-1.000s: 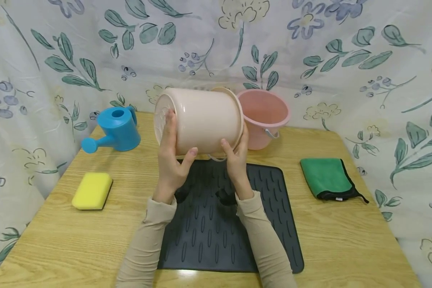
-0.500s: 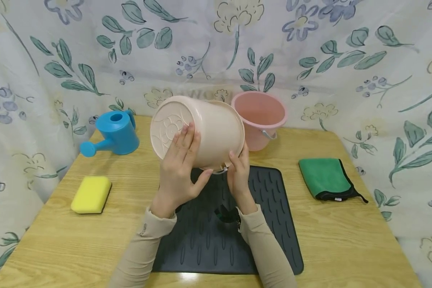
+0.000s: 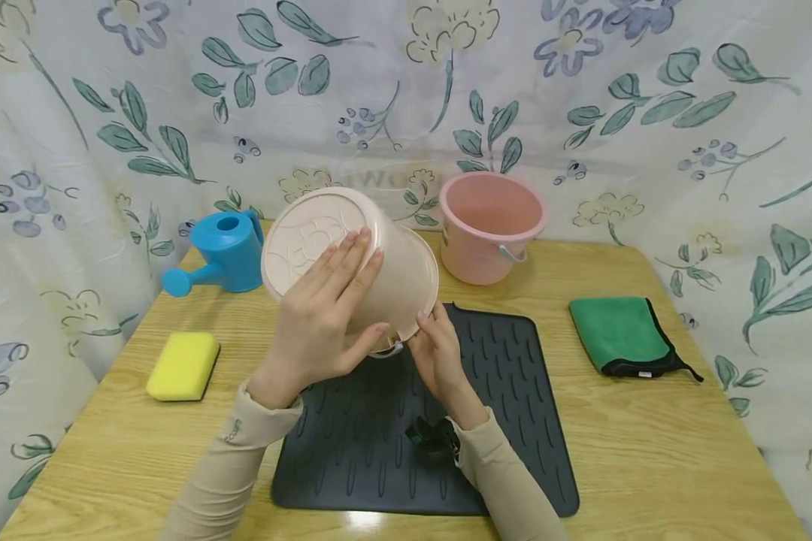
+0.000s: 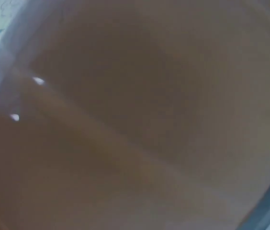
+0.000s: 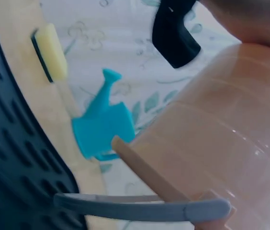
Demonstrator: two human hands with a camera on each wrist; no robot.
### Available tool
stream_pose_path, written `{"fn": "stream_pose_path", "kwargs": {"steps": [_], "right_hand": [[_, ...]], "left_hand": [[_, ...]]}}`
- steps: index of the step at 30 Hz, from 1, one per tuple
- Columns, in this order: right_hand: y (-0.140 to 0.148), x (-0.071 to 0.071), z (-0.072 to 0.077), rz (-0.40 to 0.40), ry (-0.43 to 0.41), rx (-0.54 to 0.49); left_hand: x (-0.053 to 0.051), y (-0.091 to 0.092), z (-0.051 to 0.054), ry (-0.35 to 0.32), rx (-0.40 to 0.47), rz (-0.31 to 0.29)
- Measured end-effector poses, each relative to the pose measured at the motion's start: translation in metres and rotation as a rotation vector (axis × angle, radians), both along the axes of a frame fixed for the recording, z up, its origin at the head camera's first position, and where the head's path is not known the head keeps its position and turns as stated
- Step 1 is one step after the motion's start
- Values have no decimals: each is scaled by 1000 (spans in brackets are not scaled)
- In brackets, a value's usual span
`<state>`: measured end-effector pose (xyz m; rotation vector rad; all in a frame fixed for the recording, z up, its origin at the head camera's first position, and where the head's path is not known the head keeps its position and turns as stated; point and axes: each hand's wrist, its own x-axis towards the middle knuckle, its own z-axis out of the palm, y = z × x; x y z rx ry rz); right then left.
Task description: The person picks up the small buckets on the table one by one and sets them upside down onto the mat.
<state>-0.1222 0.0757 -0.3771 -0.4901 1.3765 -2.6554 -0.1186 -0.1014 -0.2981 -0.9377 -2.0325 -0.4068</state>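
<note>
A cream plastic bucket [image 3: 402,263] is held up above the black ribbed mat [image 3: 406,458], tipped so that its embossed base faces up and to the left. My left hand [image 3: 311,323] lies with straight fingers against the base and its edge, the thumb spread along the side. At the rim, my right hand [image 3: 440,357] pinches the bucket's edge between thumb and fingers. The grey handle [image 5: 140,209] hangs below the rim in the right wrist view. Blurred bucket wall [image 4: 140,105] fills most of the left wrist view. The bucket's inside is hidden in the head view.
A pink bucket [image 3: 487,252] stands upright behind the mat. On the left are a blue watering can [image 3: 226,255] and a yellow sponge [image 3: 184,367]. A folded green cloth [image 3: 619,334] lies on the right. A floral curtain [image 3: 379,90] hangs behind the table.
The cream bucket has come lower and to the left, tilting so its base shows more. My left hand has shifted across the base with its fingers flattened; the right hand stays on the rim.
</note>
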Motion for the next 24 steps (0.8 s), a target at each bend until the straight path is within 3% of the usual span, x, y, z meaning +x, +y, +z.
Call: {"fn": "stream_pose_path", "kwargs": {"steps": [3,10,16,24], "right_hand": [[-3,7,-4,23,-29,15],[-12,20,-10,93,-72,-58],[-23,27,-12,151,-79,-30],[-26,40,-16,224,-169,-11]], "left_hand": [[1,-2,3,-5,-30,-5],[7,3,15,-6,-128,-1],[16,6,28,12,-222,13],[29,4,25,-33,-245,25]]}}
